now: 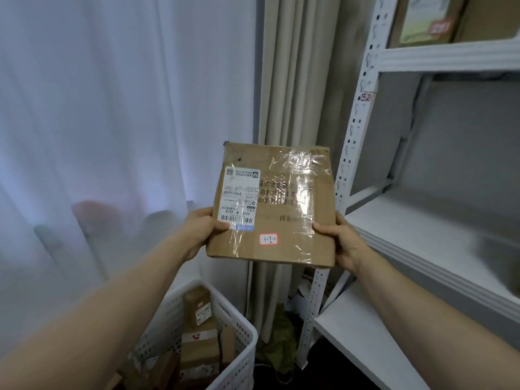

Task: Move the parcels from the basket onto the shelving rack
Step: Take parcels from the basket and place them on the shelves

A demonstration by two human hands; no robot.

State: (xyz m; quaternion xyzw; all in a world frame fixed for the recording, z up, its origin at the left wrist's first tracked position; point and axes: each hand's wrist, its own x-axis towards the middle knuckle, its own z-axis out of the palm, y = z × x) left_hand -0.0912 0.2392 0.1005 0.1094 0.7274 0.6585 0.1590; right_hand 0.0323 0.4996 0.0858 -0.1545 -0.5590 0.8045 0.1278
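Note:
A flat brown cardboard parcel [281, 204] with a white shipping label, clear tape and a small red-edged sticker is held up at chest height. My left hand [201, 230] grips its lower left edge, thumb on the label. My right hand [342, 242] grips its lower right edge. The parcel hangs just left of the white shelving rack [439, 237], level with its middle shelf. Below, a white perforated basket [242, 358] holds several more brown parcels [198, 305].
The rack's upright post [356, 130] carries a small tag marked 3-2. A cardboard box [427, 21] sits on the top shelf. Sheer white curtains [112, 122] and a beige drape [295, 80] hang behind. Green bags lie on the floor by the rack's foot.

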